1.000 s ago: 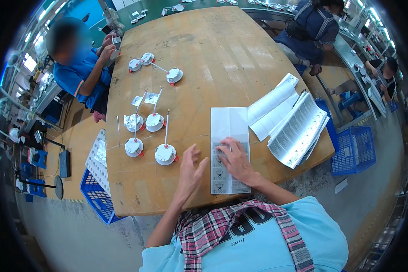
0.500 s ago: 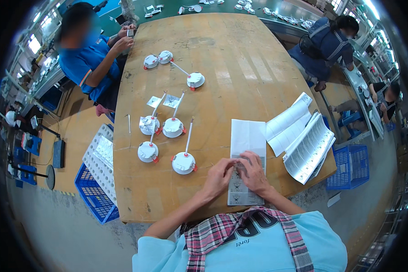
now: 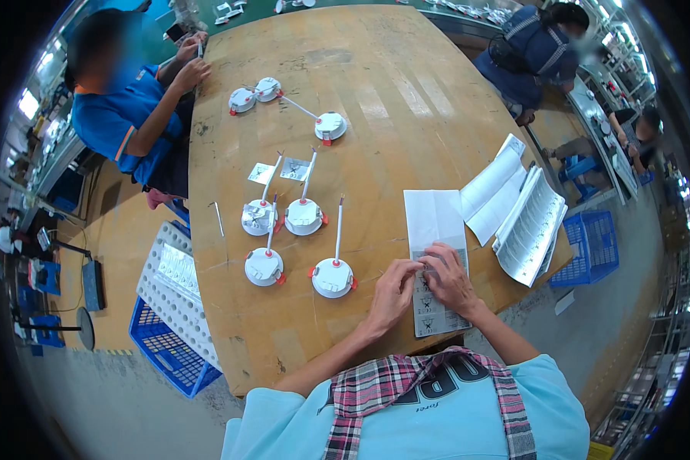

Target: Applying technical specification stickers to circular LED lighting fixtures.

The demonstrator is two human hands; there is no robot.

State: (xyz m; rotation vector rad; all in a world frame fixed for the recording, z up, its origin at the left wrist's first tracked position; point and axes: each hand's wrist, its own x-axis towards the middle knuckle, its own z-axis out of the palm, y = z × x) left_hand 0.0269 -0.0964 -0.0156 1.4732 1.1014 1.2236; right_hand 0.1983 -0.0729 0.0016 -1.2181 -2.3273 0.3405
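Note:
A pale label sheet (image 3: pixel 435 215) printed with small dark symbols lies flat near the table's front edge. My left hand (image 3: pixel 395 291) is closed at the sheet's left edge, thumb and fingers pinched together. Over the sheet, my right hand (image 3: pixel 450 282) bends its fingers, the tips meeting those of the left. Whatever is between the fingertips is too small to make out. To the left stand several round white downlights with red clips, the closest one (image 3: pixel 333 277) with its cable pointing away from me. Small printed labels (image 3: pixel 295 169) hang on two of the cables.
Folded label sheets (image 3: pixel 523 230) are piled right of my hands. A thin tool (image 3: pixel 218 218) lies by the wooden table's (image 3: pixel 360 84) left edge. Blue crates (image 3: pixel 157 345) stand on the floor at both sides. A co-worker in blue (image 3: pixel 126 115) handles something at the far left; others work at the right.
The view has shifted slightly, so the table and downlights appear displaced. My hands stay together over the label sheet, with only slight finger movement.

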